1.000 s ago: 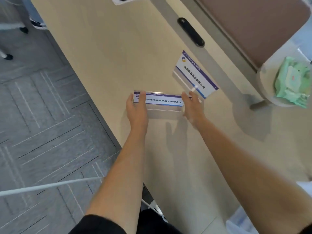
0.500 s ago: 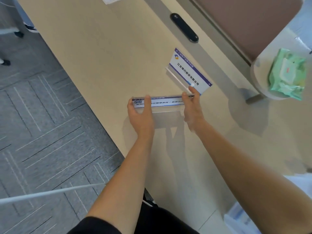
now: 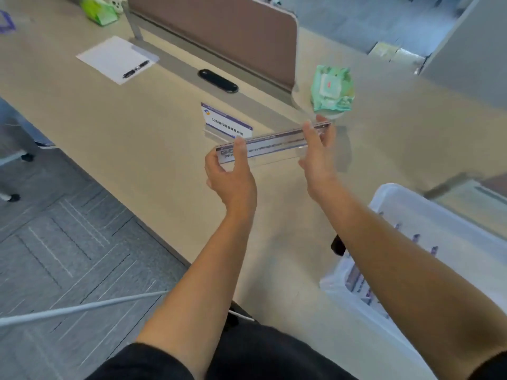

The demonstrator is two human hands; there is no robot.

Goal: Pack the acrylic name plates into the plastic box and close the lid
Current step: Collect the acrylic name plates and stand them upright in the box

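Left hand (image 3: 230, 178) and right hand (image 3: 318, 157) grip the ends of an acrylic name plate (image 3: 274, 145) above the beige desk (image 3: 131, 138), a second plate (image 3: 226, 122) standing behind, wipes pack (image 3: 332, 89) beyond, plastic box (image 3: 395, 188) at the near edge.

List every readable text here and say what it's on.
On the standing name plate: "江苏银行股份有限公司", soft, so only probable.
On the held name plate, gripped by the left hand and right hand: print blurred, unreadable.
On the green wipes pack: label too small.
On the packed plates in the plastic box: unreadable.
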